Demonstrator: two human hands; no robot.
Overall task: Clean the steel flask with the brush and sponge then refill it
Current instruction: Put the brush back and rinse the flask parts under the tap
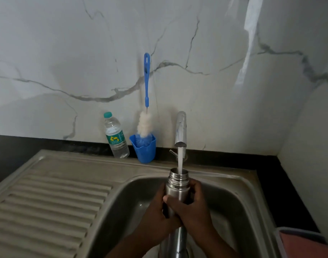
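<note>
- You've got the steel flask point(178, 192) held over the sink point(243, 185) basin, with its open mouth right under the tap point(180, 129). The water point(180, 161) is going straight into the neck, so that's about where you want it.
- Both hands are wrapped round the body just below the threads: left hand point(157, 211) on the left side, right hand point(193, 207) curled across the front. It looks like a firm two-handed hold, so no need to squeeze harder.
- Keep the flask upright and the stream centred in the mouth, or it'll splash off the rim.
- Wet steel gets slippery and it gets heavier as it fills, so I'd keep one hand low.
- Can't see the water level from here, so watch the neck.
- The brush point(146, 101) is standing in the blue cup point(145, 151) by the wall, next to the plastic bottle point(115, 135). No sponge in view.
</note>
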